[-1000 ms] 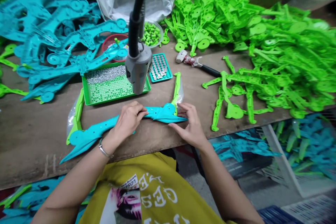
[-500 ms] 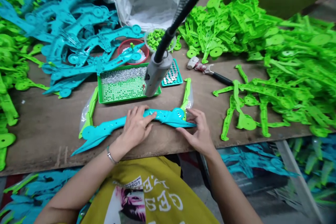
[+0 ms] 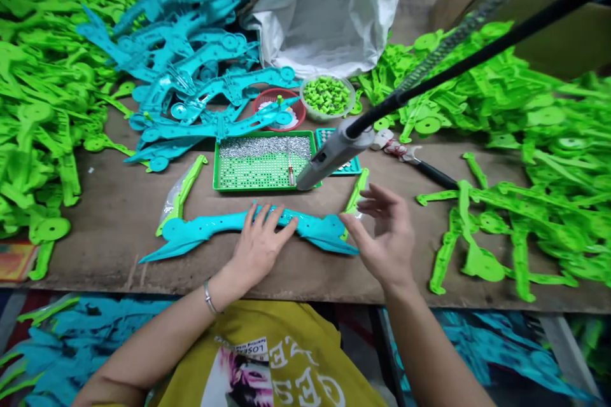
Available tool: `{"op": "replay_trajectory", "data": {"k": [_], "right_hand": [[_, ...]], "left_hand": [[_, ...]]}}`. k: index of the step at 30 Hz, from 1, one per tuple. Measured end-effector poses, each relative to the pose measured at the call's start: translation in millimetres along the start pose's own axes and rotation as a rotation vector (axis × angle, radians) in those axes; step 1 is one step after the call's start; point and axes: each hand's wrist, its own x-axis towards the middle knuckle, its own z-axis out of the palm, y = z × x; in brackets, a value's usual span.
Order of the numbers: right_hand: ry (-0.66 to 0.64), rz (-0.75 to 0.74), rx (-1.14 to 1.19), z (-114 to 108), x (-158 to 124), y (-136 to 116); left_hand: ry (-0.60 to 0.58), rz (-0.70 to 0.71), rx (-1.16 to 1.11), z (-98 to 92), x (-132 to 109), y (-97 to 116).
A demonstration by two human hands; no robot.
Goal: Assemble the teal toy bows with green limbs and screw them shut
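Observation:
A blue bow-shaped plastic piece (image 3: 219, 221) lies along the front of the workbench. Across its middle rests my left hand (image 3: 260, 241), palm down, fingers spread and stretched over it. My right hand (image 3: 389, 238) is raised beside the piece's right end, fingers apart, holding nothing. A light green arm with clear film (image 3: 359, 191) joins the right end, partly behind my right hand. Another green arm (image 3: 184, 194), also with clear film, angles up from the left end.
Behind the piece stand a green tray of small metal parts (image 3: 265, 187), a teal tray (image 3: 353, 168), a red basket (image 3: 298, 116) and a bowl of green pieces (image 3: 327, 95). A grey-tipped tool on a black arm (image 3: 329, 156) hangs over them. A hammer (image 3: 434, 173) lies right, near green parts (image 3: 548, 159).
My right hand has come off the blue piece's right end and opened, lifting to the right. My left hand stays on the middle. The view has shifted.

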Motion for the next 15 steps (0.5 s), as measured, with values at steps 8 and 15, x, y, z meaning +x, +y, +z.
{"op": "replay_trajectory", "data": {"k": [8,15], "right_hand": [[-0.244,0.052,0.35,71,73,-55],[-0.067,-0.04,0.49,109,80,-54]], "left_hand": [[-0.023,-0.112,0.044,11.9,-5,19],[0.018,-0.234,0.014,13.6,-5,29]]}}
